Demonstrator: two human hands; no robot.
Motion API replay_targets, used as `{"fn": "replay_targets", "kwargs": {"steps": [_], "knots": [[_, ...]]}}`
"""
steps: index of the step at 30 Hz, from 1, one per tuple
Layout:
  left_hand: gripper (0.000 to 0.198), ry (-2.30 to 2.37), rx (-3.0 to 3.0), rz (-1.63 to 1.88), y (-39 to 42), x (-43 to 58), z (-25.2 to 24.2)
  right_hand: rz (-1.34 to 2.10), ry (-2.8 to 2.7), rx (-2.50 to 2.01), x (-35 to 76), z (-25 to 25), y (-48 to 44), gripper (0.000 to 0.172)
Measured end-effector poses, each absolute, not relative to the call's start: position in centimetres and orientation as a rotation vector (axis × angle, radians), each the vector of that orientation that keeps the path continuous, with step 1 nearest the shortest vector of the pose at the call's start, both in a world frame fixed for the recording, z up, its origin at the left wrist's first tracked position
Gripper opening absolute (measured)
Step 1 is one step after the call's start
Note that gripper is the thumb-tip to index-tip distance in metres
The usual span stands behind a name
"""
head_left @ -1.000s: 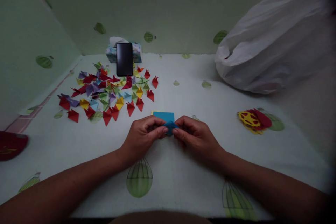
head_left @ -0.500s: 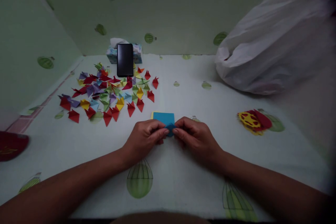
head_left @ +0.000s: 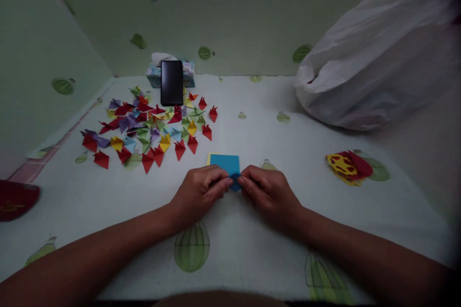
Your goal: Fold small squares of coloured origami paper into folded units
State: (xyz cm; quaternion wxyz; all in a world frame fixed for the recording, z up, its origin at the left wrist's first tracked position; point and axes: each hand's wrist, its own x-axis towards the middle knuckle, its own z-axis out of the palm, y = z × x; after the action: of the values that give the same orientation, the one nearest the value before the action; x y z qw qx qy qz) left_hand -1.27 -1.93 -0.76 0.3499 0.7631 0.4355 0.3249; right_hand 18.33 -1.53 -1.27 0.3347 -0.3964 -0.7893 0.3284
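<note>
Between my fingertips is a small folded piece of blue paper (head_left: 235,184), a point of it facing down toward me. My left hand (head_left: 203,187) pinches its left side with thumb and forefinger. On the right side, my right hand (head_left: 268,192) grips it the same way. Just beyond the fingers lies a stack of square paper (head_left: 224,161), blue on top with a yellow edge showing at the left. My hands partly cover both the folded piece and the stack's near side.
Several folded paper cranes (head_left: 157,154) in many colours spread over the table's left. A phone (head_left: 172,82) leans on a tissue box (head_left: 189,74) behind them. Red and yellow cutouts (head_left: 345,165) lie right, below a white plastic bag (head_left: 356,72). A red object (head_left: 18,200) sits far left.
Both hands have shifted slightly, and the blue paper's lower point now shows more plainly between them. Everything else on the table stays where it was.
</note>
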Motion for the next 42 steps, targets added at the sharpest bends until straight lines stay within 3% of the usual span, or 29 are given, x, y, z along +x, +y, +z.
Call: {"fn": "replay_targets", "kwargs": {"steps": [6,16,24,28,38,42], "knots": [[0.012,1.128,1.904,0.909,-2.24,-1.14,-1.42,0.807,-2.092,-0.954,18.31,-1.58,-1.57,0.024],[0.021,1.072,2.084,0.831,-2.07,-1.24,-1.08,0.869,-2.059,-0.949,18.3,-1.73,-1.32,0.015],[0.024,1.014,1.931,0.711,-2.23,-1.09,-0.75,0.838,-2.108,-0.918,18.39,-1.52,-1.3,0.021],[0.027,1.013,1.73,0.628,-2.22,-1.15,-0.68,0.974,-2.067,-0.966,18.39,-1.39,-1.09,0.028],[0.024,0.985,1.584,0.597,-2.08,-1.16,-0.76,1.071,-1.996,-1.04,18.58,-1.14,-0.99,0.024],[0.024,1.036,1.517,0.606,-2.13,-1.17,-0.72,1.346,-1.839,-1.091,18.63,-1.23,-1.07,0.032]]}}
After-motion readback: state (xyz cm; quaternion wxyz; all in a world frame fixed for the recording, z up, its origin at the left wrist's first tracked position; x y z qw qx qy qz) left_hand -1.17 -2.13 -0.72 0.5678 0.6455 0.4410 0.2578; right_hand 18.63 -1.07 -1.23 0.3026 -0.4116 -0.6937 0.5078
